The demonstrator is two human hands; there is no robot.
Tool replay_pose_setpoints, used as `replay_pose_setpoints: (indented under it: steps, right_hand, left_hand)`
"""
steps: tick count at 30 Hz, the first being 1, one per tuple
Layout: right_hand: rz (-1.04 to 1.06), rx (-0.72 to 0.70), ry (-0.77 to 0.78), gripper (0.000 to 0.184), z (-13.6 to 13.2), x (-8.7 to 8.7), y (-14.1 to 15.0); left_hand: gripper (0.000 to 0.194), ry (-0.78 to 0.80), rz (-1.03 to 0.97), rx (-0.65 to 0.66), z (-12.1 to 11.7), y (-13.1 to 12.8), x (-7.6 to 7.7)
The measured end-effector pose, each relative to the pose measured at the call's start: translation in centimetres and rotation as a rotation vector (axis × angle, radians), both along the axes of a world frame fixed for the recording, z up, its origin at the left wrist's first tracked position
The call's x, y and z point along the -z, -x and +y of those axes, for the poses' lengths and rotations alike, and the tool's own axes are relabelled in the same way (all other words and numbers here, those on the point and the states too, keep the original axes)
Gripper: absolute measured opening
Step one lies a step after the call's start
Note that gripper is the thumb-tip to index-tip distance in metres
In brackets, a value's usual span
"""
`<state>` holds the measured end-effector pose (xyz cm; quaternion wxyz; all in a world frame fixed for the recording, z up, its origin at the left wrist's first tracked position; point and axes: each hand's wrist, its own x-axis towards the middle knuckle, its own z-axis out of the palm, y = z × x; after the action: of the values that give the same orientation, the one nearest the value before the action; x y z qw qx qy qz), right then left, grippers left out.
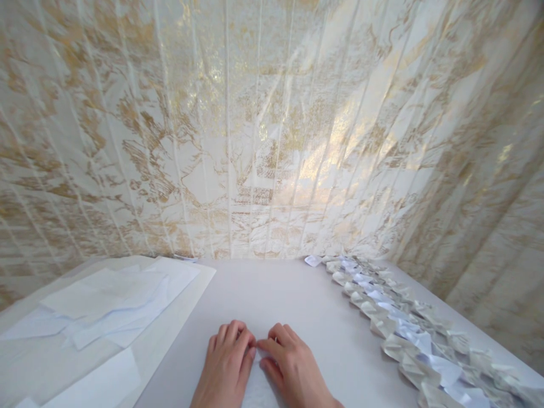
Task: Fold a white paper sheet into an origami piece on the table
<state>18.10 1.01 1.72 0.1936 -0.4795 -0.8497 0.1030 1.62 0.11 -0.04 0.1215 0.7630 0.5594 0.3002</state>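
My left hand (226, 360) and my right hand (293, 362) are side by side at the bottom middle, fingertips almost meeting. Between them lies a white piece of paper (256, 391), pale against the table and mostly covered by the hands. The left thumb and forefinger press together at the paper's upper end. On the right hand, the curled forefinger and thumb close in on the same paper from the other side. Its folds are too faint to make out.
Loose white sheets (102, 292) overlap on a larger cream sheet (170, 340) at the left. Several rows of folded paper pieces (403, 340), grey and white, run along the right side of the white table (255, 289). A gold-patterned curtain (238, 141) hangs behind.
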Motion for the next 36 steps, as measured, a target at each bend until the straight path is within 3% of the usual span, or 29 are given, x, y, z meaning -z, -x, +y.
replay_pose_setpoints:
  steps: [3, 8, 14, 18, 24, 30, 34, 36]
  right_hand:
    - [-0.121, 0.001, -0.094, 0.014, 0.2, 0.3, 0.2]
    - [-0.109, -0.012, -0.189, 0.023, 0.5, 0.9, -0.1]
    - [0.173, 0.009, 0.048, 0.037, -0.2, 0.4, -0.1]
    - [0.516, 0.036, 0.246, 0.028, -0.2, 0.4, -0.1]
    - [0.993, 0.087, 0.534, 0.026, 0.8, 1.5, 0.0]
    - [1.032, 0.088, 0.501, 0.02, 0.6, 1.2, -0.1]
    - [1.083, 0.087, 0.418, 0.009, 0.4, 1.0, 0.1]
    - [1.118, 0.061, 0.417, 0.011, 0.3, 0.8, 0.3]
  left_hand:
    - [0.009, 0.025, -0.038, 0.026, 0.0, 0.2, -0.1]
    - [0.012, 0.078, -0.088, 0.02, 0.0, 0.1, -0.2]
    - [0.011, 0.095, -0.173, 0.015, -0.1, -0.1, 0.2]
    - [0.011, 0.088, -0.231, 0.003, 0.0, 0.0, 0.3]
    - [0.015, 0.238, -0.584, 0.083, 0.7, 0.5, -0.1]
    - [0.021, 0.285, -0.757, 0.092, 0.0, -0.2, -0.1]
    - [0.041, 0.306, -0.997, -0.001, -0.8, -1.5, 0.1]
    - [0.045, 0.377, -1.02, 0.044, -0.9, -1.8, 0.1]
